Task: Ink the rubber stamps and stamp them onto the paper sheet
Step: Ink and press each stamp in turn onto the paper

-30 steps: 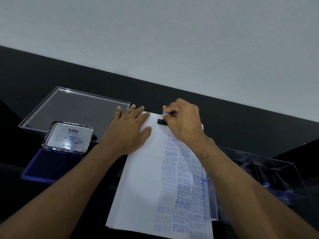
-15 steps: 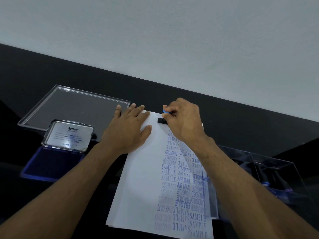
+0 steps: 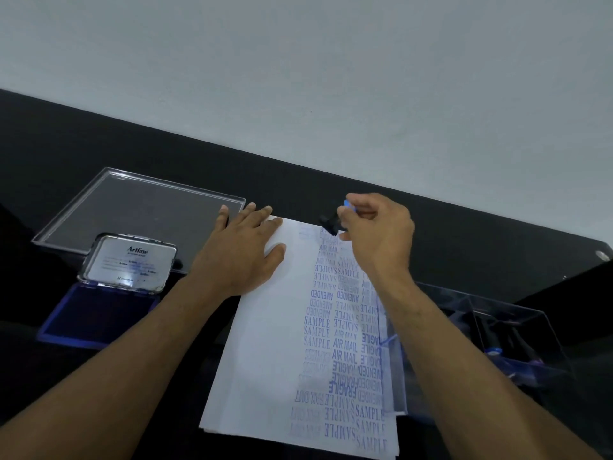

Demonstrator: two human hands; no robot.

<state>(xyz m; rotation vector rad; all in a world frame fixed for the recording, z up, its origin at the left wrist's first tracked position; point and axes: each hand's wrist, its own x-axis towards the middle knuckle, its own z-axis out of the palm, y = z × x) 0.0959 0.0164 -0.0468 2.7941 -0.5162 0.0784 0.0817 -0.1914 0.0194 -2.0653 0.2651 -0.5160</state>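
On the black table (image 3: 447,234), your white paper sheet (image 3: 275,343), columned with blue imprints, stays pinned at its top left corner by your flat, spread left hand (image 3: 243,252). Your right hand (image 3: 374,234), fingers pinching the small black rubber stamp with its blue handle (image 3: 331,222), has lifted it off the sheet's top edge, where it pressed a second ago; that impression looks made, so re-ink next at the open blue ink pad (image 3: 96,313).

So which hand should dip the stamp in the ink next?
Probably the right hand: it already pinches the stamp, lifted off the paper. The left hand lies flat holding the paper, though the ink pad sits on its side.
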